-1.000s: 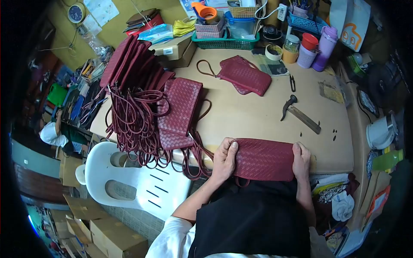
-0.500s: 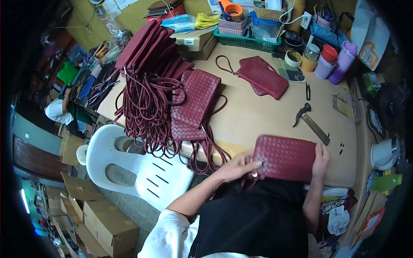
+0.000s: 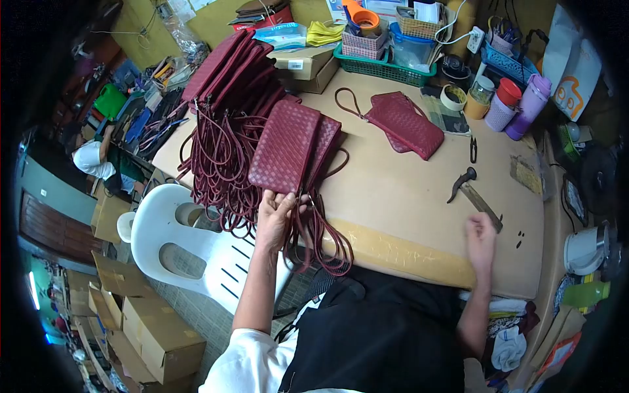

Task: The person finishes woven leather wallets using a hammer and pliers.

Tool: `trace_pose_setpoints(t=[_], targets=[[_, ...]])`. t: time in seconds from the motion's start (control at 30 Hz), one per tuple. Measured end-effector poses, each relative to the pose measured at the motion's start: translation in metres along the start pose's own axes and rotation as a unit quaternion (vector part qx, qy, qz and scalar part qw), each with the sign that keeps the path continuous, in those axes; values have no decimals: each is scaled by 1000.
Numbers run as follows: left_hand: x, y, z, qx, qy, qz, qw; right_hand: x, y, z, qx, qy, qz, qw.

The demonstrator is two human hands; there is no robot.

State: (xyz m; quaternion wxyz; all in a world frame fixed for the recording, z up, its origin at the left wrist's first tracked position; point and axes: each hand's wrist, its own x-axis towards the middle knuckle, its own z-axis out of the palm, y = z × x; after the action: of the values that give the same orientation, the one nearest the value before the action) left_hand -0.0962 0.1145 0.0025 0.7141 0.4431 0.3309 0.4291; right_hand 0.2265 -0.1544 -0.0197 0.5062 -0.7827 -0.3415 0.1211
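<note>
Left hand [image 3: 278, 209] pinches lower edge of dark-red rectangular woven-look pouch [image 3: 285, 144], laid over matching dark-red pouch [image 3: 325, 141] on tan desk [image 3: 400, 196]; thin dark-red straps [image 3: 223, 190] dangle off edge, presumably keeping pouches flat. Right hand [image 3: 481, 232] half-curled beside wooden-handled hammer [image 3: 480, 204]; blurred, grip can't be told

Front pouch [image 3: 284, 145]: burgundy, basket-weave pattern. Straps [image 3: 216, 191]: plain burgundy. Table [image 3: 400, 190]: tan, yellower front edge. Apron [image 3: 380, 331]: black. Chair [image 3: 149, 245]: white. Hammer [image 3: 480, 204]: dark head, handle probably brown, hard to tell that small.
</note>
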Motion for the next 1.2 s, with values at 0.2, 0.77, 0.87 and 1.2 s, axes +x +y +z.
trace_pose_setpoints(t=[0.2,0.77,0.87,1.2], targets=[[2,13,0,222,-52,-10,974,3,-84,134,241,-398,85,881],[126,111,5,880,-129,181,419,77,-101,267,318,-339,75,882],[75,118,-1,898,-142,185,372,70,-107,261,309,-359,63,878],[57,73,-16,787,-55,351,503,60,-95,304,438,-170,159,868]])
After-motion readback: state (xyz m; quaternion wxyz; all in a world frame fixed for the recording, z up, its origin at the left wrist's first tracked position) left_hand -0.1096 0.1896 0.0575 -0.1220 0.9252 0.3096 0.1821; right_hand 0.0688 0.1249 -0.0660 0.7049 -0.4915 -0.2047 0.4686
